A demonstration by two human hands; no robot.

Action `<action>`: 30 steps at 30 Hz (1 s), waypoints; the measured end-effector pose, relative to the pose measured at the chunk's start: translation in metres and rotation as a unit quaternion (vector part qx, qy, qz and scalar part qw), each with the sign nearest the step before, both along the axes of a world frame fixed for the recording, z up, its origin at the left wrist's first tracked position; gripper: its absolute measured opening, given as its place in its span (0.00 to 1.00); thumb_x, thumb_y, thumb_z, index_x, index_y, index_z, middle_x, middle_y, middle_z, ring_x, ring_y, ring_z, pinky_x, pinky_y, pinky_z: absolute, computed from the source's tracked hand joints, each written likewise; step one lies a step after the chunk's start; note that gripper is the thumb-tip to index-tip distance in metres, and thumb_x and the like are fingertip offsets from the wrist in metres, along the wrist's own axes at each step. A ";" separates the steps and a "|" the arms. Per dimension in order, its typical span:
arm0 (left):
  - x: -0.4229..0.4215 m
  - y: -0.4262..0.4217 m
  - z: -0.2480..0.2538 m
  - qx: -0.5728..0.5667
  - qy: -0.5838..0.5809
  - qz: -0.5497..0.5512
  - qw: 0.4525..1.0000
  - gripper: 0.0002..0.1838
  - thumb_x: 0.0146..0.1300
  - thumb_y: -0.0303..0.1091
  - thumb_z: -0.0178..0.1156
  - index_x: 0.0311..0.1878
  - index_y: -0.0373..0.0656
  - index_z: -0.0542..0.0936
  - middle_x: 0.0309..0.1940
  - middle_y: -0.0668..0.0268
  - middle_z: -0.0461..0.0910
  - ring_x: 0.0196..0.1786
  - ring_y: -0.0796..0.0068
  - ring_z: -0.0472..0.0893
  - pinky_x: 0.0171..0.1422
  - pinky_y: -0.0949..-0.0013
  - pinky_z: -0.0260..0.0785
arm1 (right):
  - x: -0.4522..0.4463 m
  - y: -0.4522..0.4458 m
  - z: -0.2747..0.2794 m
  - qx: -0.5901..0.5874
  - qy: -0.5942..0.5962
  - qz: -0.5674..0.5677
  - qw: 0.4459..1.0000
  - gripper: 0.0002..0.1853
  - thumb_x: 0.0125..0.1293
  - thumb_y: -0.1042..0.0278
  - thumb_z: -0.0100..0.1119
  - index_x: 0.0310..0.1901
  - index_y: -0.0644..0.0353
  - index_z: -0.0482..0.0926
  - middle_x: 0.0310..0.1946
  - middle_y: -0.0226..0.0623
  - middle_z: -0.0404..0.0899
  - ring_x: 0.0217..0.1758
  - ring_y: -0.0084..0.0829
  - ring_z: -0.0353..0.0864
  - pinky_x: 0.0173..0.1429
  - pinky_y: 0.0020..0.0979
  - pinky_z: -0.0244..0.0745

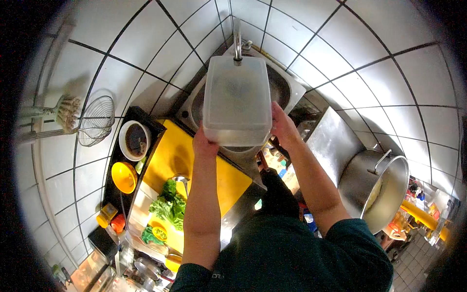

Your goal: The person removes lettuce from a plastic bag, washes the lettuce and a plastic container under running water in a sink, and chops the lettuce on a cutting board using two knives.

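Note:
A translucent white plastic container (237, 97) is held over the steel sink (288, 92) in the corner, its far edge at the mouth of the metal faucet (237, 46). My left hand (205, 141) is closed on its near left corner, fingers partly hidden by the plastic. On the opposite side, my right hand (282, 124) grips the right wall near the front. I cannot make out whether anything is inside the container.
Left of the sink, a yellow cutting board (175, 151) holds green lettuce (170, 207). Beyond it are a white bowl (134, 141) of dark liquid and a yellow bowl (124, 177). A wire strainer (97, 119) hangs on the wall. A large steel pot (360, 182) stands at right.

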State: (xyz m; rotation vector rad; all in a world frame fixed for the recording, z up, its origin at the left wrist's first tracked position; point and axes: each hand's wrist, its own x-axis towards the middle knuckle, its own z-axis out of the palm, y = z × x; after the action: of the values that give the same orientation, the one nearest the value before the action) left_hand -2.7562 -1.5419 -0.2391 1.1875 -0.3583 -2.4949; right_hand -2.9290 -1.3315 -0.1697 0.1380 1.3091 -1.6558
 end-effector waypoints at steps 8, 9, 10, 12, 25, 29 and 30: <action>0.017 0.013 0.003 -0.007 -0.033 0.004 0.999 0.14 0.73 0.36 0.53 0.55 0.42 0.80 0.50 0.63 0.84 0.53 0.63 0.83 0.56 0.58 0.78 | 0.027 0.016 0.019 0.059 0.017 -0.027 0.998 0.40 0.69 0.29 0.49 0.68 0.56 0.71 0.64 0.45 0.72 0.65 0.43 0.72 0.68 0.50 0.66; 0.019 0.013 0.000 -0.005 -0.027 -0.006 1.000 0.13 0.73 0.36 0.54 0.54 0.42 0.80 0.49 0.64 0.84 0.52 0.64 0.83 0.54 0.59 0.78 | 0.031 0.017 0.023 0.080 0.026 -0.035 0.996 0.41 0.68 0.28 0.50 0.68 0.57 0.70 0.65 0.46 0.71 0.65 0.44 0.72 0.68 0.52 0.66; 0.023 0.012 -0.012 -0.003 -0.021 -0.016 1.000 0.12 0.72 0.36 0.55 0.53 0.42 0.80 0.48 0.64 0.84 0.51 0.65 0.83 0.53 0.60 0.79 | 0.034 0.021 0.018 0.080 0.013 -0.035 0.996 0.42 0.68 0.28 0.51 0.69 0.58 0.69 0.65 0.47 0.71 0.66 0.45 0.71 0.69 0.52 0.66; 0.031 0.010 -0.028 0.010 0.000 -0.027 1.000 0.11 0.71 0.35 0.56 0.52 0.43 0.80 0.46 0.65 0.84 0.48 0.66 0.83 0.50 0.63 0.78 | 0.037 0.030 0.003 0.077 -0.011 -0.034 0.996 0.44 0.67 0.28 0.53 0.71 0.59 0.67 0.66 0.50 0.70 0.67 0.47 0.70 0.69 0.54 0.65; 0.022 0.029 0.026 0.010 -0.079 -0.013 0.997 0.10 0.74 0.35 0.51 0.47 0.44 0.81 0.35 0.70 0.82 0.32 0.77 0.79 0.29 0.76 0.71 | 0.056 0.045 0.012 0.042 -0.010 -0.052 0.998 0.43 0.69 0.29 0.49 0.73 0.57 0.65 0.66 0.48 0.69 0.66 0.43 0.72 0.68 0.47 0.66; 0.036 0.019 0.011 0.029 0.008 -0.057 0.998 0.10 0.74 0.34 0.51 0.47 0.45 0.81 0.32 0.73 0.80 0.28 0.81 0.75 0.24 0.80 0.64 | 0.059 0.047 0.012 0.051 -0.005 -0.047 0.998 0.42 0.70 0.29 0.48 0.73 0.56 0.64 0.67 0.47 0.68 0.67 0.44 0.71 0.68 0.48 0.65; 0.037 0.019 0.008 0.030 -0.005 -0.048 0.998 0.10 0.73 0.34 0.51 0.47 0.45 0.81 0.32 0.73 0.79 0.27 0.82 0.74 0.24 0.80 0.63 | 0.059 0.046 0.012 0.049 -0.005 -0.048 0.998 0.42 0.70 0.29 0.48 0.73 0.55 0.64 0.67 0.47 0.68 0.67 0.45 0.70 0.68 0.48 0.65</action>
State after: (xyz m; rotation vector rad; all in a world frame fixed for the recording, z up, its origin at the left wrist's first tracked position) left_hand -2.7196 -1.5227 -0.2307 1.2323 -0.3538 -2.6001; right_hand -2.8698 -1.2850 -0.1576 0.2715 1.3958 -1.6689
